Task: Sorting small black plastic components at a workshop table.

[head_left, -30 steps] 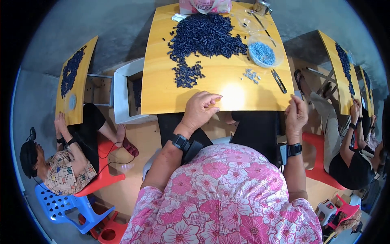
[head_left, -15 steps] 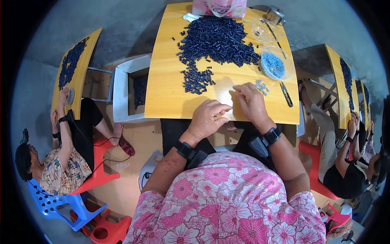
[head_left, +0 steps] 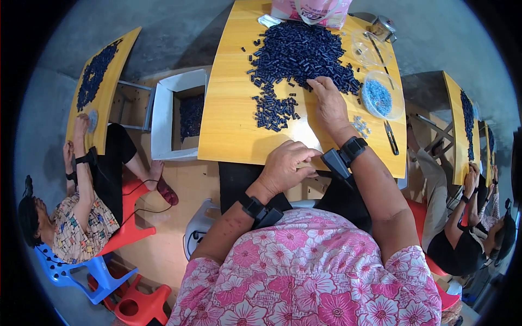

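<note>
My left hand (head_left: pixel 286 167) is over the table's near edge, index finger and thumb apart with nothing visible between them; its other fingers curl out of sight. Farther forward, my right hand (head_left: pixel 330 103) reaches to the near edge of a big pile of small dark tubular pieces (head_left: pixel 299 51). Its fingers are bent together at the pieces, and I cannot make out what is between the tips. A smaller group of the same pieces (head_left: pixel 274 112) lies left of it. Small clear bits (head_left: pixel 360 126) are scattered beside my right wrist.
On the yellow table (head_left: pixel 228 125), a clear tub of blue bits (head_left: pixel 377 95), black snips (head_left: pixel 391 138), a clear lid (head_left: pixel 371 49), a metal cup (head_left: pixel 383 28) and a pink bag (head_left: pixel 312 12) stand or lie. A white box (head_left: pixel 163 122) is at left. People work at tables on both sides.
My right hand has moved away from my left, forward to the edge of the dark pile. My left hand has come slightly nearer me. The whole view has shifted a little.
</note>
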### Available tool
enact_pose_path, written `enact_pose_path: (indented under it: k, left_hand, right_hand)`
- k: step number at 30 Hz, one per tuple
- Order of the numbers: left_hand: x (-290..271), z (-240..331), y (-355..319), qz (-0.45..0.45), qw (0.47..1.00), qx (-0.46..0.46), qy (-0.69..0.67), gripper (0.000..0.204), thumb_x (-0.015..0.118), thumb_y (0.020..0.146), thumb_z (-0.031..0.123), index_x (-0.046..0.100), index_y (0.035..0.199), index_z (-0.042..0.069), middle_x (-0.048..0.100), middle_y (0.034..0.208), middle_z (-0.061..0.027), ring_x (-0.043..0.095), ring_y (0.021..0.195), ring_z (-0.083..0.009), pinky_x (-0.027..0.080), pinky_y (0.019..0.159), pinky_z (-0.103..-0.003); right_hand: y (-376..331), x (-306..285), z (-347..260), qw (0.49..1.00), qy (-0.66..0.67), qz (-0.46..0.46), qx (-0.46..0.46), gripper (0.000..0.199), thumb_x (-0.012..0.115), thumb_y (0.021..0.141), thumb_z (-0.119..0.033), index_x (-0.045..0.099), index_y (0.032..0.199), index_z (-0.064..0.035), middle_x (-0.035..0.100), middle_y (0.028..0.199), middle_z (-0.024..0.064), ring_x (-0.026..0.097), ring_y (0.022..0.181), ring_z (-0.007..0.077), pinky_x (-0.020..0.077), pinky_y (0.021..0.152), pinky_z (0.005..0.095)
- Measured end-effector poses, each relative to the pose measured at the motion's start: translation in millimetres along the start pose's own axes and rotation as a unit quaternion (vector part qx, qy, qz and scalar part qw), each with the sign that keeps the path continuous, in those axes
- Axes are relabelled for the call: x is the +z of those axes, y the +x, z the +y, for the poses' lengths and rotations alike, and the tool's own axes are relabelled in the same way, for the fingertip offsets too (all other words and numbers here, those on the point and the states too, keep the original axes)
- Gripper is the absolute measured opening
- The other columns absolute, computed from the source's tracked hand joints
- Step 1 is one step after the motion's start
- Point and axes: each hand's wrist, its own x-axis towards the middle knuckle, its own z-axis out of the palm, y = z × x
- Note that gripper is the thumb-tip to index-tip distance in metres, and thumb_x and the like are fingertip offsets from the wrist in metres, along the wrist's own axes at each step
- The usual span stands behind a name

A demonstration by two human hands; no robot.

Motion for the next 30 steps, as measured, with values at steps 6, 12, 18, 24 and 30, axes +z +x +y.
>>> enact_pose_path:
  k: [6, 12, 18, 24, 30]
  left_hand:
    - [-1, 1, 0, 0.006, 1.0, -0.003, -0.022, 0.035, 0.074, 0.075, 0.01, 0.07, 0.11, 0.009, 0.063, 0.086, -0.0076, 0.061, 0.085, -0.0278, 0.05, 0.075, -0.038]
    - [-1, 1, -1, 0.012, 1.0, 0.0, -0.02, 0.035, 0.075, 0.074, 0.01, 0.071, 0.109, 0.01, 0.063, 0.086, -0.008, 0.061, 0.085, -0.0281, 0.05, 0.075, -0.038]
    - [1, 0, 0, 0.033, 0.999, 0.001, -0.003, 0.034, 0.078, 0.07, 0.013, 0.071, 0.103, 0.012, 0.065, 0.083, -0.0037, 0.063, 0.084, -0.026, 0.052, 0.075, -0.038]
    - [2, 0, 0, 0.034, 0.999, -0.005, -0.009, 0.034, 0.078, 0.069, 0.013, 0.071, 0.103, 0.012, 0.065, 0.082, -0.0041, 0.063, 0.084, -0.0265, 0.052, 0.075, -0.039]
    - [0, 1, 1, 0.034, 0.999, -0.007, -0.006, 0.034, 0.078, 0.069, 0.013, 0.071, 0.102, 0.012, 0.064, 0.082, -0.0044, 0.062, 0.083, -0.0271, 0.051, 0.075, -0.039]
  right_hand:
    - [-2, 2, 3, 0.999, -0.019, -0.036, 0.002, 0.036, 0.059, 0.087, -0.005, 0.064, 0.122, -0.0069, 0.06, 0.121, 0.0108, 0.058, 0.113, 0.0312, 0.0502, 0.093, 0.0392]
    - [-5, 2, 11, 0.983, 0.175, 0.035, -0.042, 0.031, 0.058, 0.085, 0.002, 0.069, 0.113, -0.0046, 0.065, 0.103, 0.0142, 0.064, 0.097, 0.0312, 0.0534, 0.085, 0.0366]
    - [-1, 7, 20, 0.985, 0.162, 0.06, 0.004, 0.037, 0.057, 0.087, 0.009, 0.069, 0.118, -0.0054, 0.063, 0.098, 0.0108, 0.062, 0.091, 0.023, 0.0511, 0.081, 0.0307]
    - [-3, 14, 21, 0.99, 0.123, 0.062, 0.019, 0.038, 0.062, 0.084, 0.007, 0.069, 0.118, -0.0056, 0.062, 0.092, 0.0089, 0.061, 0.083, 0.0206, 0.0508, 0.076, 0.0289]
    - [-10, 19, 19, 0.987, 0.132, 0.079, 0.043, 0.037, 0.067, 0.082, 0.005, 0.069, 0.118, -0.0049, 0.06, 0.089, 0.008, 0.059, 0.077, 0.0191, 0.0502, 0.072, 0.0296]
